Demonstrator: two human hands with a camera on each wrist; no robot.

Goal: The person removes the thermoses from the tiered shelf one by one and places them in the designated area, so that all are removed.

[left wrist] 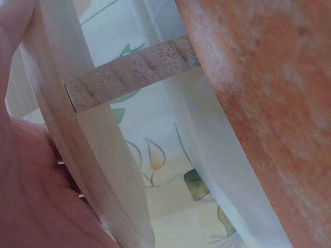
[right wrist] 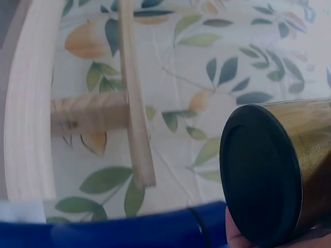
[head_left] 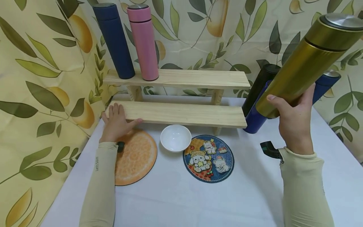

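Observation:
My right hand [head_left: 296, 123] grips a gold thermos bottle [head_left: 312, 60] near its lower end, lifted and tilted at the right. The bottle's dark round base [right wrist: 261, 175] faces the right wrist camera. My left hand [head_left: 116, 124] rests on the left end of the lower board of a two-tier wooden shelf [head_left: 181, 113], its thumb lying along the front edge. In the left wrist view the palm [left wrist: 41, 181] is against the board's edge. A navy thermos [head_left: 114, 41] and a pink thermos [head_left: 143, 44] stand side by side on the upper board's left part.
Behind my right hand stand a black bottle [head_left: 262, 83], a blue bottle [head_left: 255, 121] and another navy bottle [head_left: 326, 83]. An orange-slice mat [head_left: 139, 157], a white bowl [head_left: 175, 138] and a cartoon mat [head_left: 208, 159] lie before the shelf. A leaf-print cloth [head_left: 193, 37] hangs behind.

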